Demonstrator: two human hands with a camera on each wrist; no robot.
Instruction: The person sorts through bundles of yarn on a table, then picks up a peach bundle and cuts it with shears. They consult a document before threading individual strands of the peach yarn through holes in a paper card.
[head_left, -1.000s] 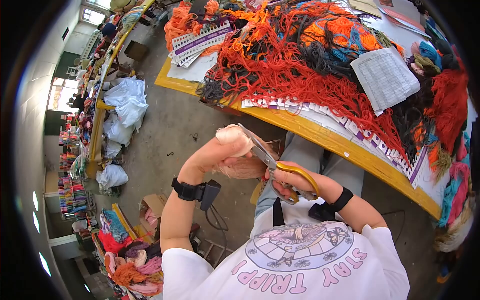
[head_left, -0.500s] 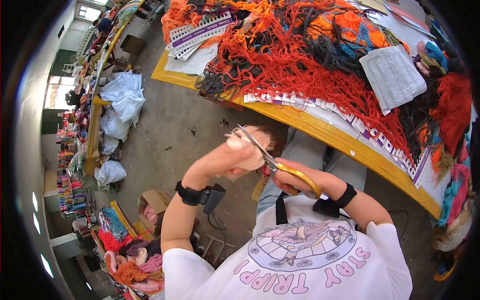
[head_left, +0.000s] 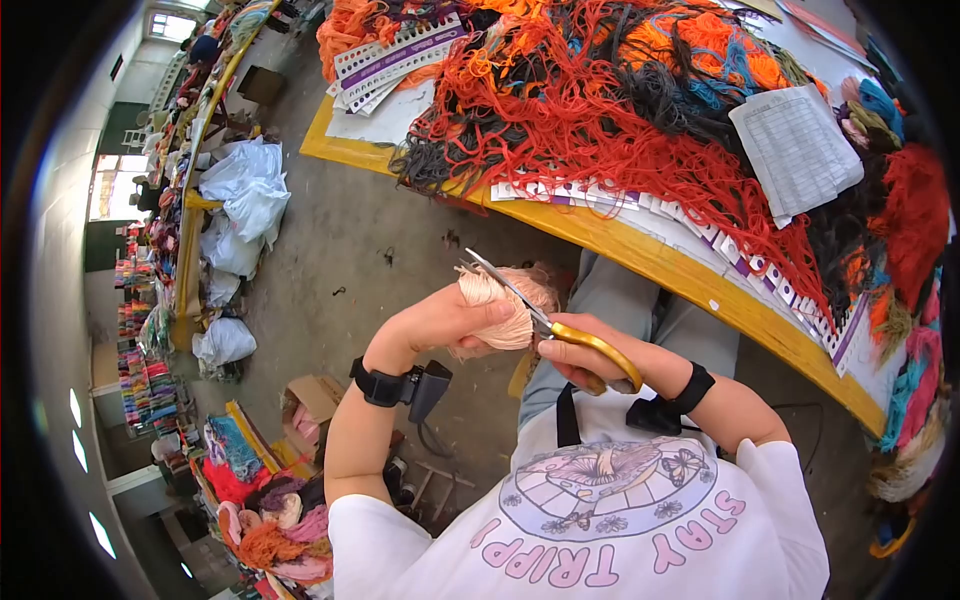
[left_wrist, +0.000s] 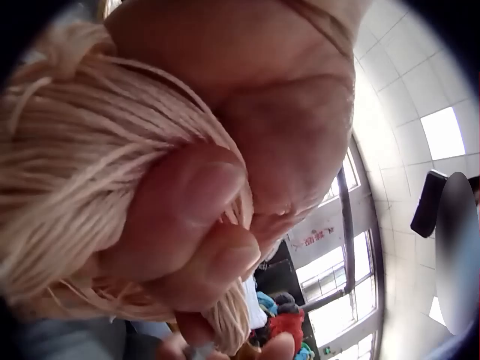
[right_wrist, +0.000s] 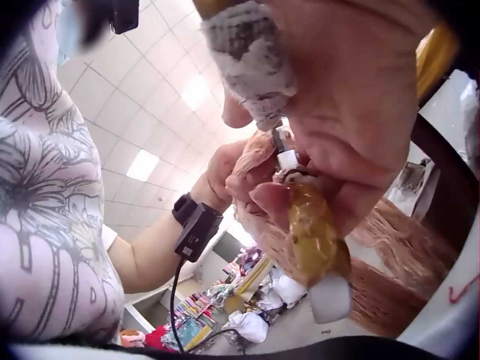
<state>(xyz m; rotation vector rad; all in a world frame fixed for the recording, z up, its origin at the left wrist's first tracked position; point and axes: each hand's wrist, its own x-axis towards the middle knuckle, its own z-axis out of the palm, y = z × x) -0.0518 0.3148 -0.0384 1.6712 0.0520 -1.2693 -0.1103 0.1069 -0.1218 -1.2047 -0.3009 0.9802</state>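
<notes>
A bundle of pale pink yarn (head_left: 518, 320) is gripped by the left hand (head_left: 440, 325) in front of the person's knees. In the left wrist view the curled fingers (left_wrist: 214, 184) press into the yarn strands (left_wrist: 82, 172). The right hand (head_left: 610, 355) holds scissors with yellow handles (head_left: 598, 345), their blades (head_left: 508, 285) lying across the top of the bundle. Seen from the right wrist, the right hand (right_wrist: 345, 97) curls round a yellow handle (right_wrist: 311, 232), and long pink strands (right_wrist: 397, 255) hang beyond it. Wrapping covers part of the handle at the top.
A yellow-edged table (head_left: 640, 255) ahead bears tangled red yarn (head_left: 600, 140), orange and black yarn, punched cards (head_left: 400, 60) and a written sheet (head_left: 797, 150). White bags (head_left: 245, 190) stand at left. Lower left are a cardboard box (head_left: 312, 410) and a heap of coloured yarn (head_left: 270, 540).
The left hand has moved slightly right with the bundle, whose strands now show wound and smoother beside the blades. The scissors stay over the bundle, and the lower handle has swung nearer the upper one.
</notes>
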